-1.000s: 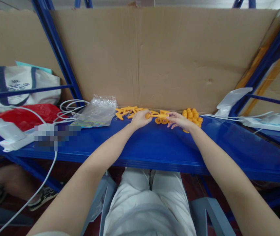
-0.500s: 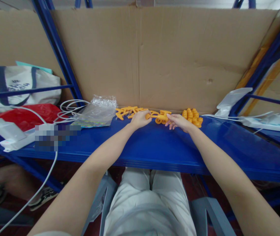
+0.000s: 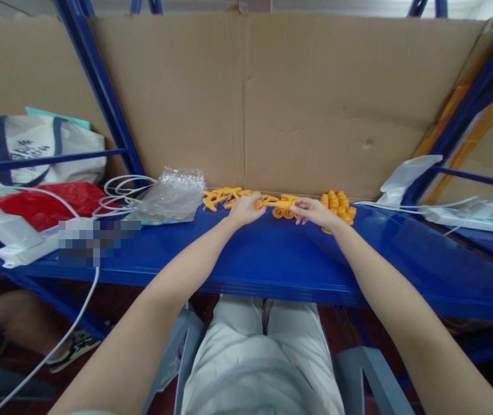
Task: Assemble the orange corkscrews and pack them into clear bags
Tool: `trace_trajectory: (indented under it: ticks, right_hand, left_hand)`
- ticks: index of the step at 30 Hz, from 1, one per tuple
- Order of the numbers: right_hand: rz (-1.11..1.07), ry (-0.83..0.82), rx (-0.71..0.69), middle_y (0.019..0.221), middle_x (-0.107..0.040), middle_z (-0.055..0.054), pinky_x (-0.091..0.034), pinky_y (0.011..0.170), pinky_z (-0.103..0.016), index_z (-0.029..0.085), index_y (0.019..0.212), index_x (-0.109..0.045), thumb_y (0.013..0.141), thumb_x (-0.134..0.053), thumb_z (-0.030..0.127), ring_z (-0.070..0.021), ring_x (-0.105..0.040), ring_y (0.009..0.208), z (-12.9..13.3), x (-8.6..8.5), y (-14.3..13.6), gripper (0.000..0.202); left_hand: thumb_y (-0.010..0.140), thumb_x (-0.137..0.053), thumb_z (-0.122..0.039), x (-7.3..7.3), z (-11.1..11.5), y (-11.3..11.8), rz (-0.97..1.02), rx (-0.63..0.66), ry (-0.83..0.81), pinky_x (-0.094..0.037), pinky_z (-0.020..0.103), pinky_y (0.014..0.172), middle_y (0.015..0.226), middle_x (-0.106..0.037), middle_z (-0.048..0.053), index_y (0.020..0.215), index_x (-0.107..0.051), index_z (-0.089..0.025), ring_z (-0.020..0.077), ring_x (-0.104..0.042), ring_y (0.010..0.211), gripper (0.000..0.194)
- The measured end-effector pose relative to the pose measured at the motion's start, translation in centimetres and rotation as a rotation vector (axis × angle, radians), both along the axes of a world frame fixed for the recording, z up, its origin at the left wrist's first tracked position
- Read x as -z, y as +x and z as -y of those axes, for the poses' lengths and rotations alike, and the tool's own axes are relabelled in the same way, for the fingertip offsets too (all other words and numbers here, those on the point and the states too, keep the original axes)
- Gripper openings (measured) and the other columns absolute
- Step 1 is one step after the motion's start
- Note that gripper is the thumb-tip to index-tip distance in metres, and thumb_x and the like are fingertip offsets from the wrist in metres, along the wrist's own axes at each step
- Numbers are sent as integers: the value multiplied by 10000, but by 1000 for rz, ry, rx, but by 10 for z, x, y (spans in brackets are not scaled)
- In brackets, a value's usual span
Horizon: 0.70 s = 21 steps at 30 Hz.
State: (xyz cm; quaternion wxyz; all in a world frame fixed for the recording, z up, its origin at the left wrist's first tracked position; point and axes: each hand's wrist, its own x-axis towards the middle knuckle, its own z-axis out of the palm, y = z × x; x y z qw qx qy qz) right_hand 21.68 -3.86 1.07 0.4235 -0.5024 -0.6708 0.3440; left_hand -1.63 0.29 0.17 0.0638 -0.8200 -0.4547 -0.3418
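My left hand (image 3: 245, 212) is closed around a small orange-yellow plastic piece with a round end (image 3: 259, 204). Just right of it, a ridged, screw-like part runs toward an orange-yellow plastic piece with round wheel-like discs (image 3: 283, 212). My right hand (image 3: 314, 212) pinches that disc piece at its right side with thumb and fingertips. Whether the two pieces are joined, I cannot tell. Behind my left hand lies a loose pile of orange-yellow plastic parts (image 3: 215, 197). A cluster of knobbly orange-yellow parts (image 3: 337, 203) stands beyond my right wrist, partly hidden by it.
A blue shelf top (image 3: 272, 259) spans the front, backed by a cardboard wall (image 3: 307, 104). To the left are a clear plastic bag (image 3: 170, 199), white cables, a red bag (image 3: 51, 203) and a power strip (image 3: 34, 245). Another power strip (image 3: 466, 216) lies right. A person's leg shows lower left.
My right hand has closed onto the right side of the disc piece, whose discs now face me more. My left hand stays almost where it was, still holding the round-ended piece.
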Motion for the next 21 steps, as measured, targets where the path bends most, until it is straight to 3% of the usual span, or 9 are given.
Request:
trace_trajectory:
  ticks: [13, 21]
  right_hand:
    - [17, -6, -43, 774, -733, -53, -480, 474, -215, 199, 883, -659, 782, -755, 474, -128, -635, 554, 1, -2, 0, 308]
    - [-15, 10, -12, 767, -737, -50, -498, 487, -239, 222, 934, -667, 745, -780, 509, -153, -659, 578, 0, -1, 0, 362]
  left_hand:
    - [817, -612, -286, -1, 1, 0, 8, 21, -2, -534, 344, 794, 974, -759, 90, 1028, -711, -178, 264, -704, 897, 257]
    - [818, -625, -274, -1, 1, 1, 16, 3, -1, -533, 325, 800, 991, -762, 70, 1046, -712, -204, 256, -706, 930, 253]
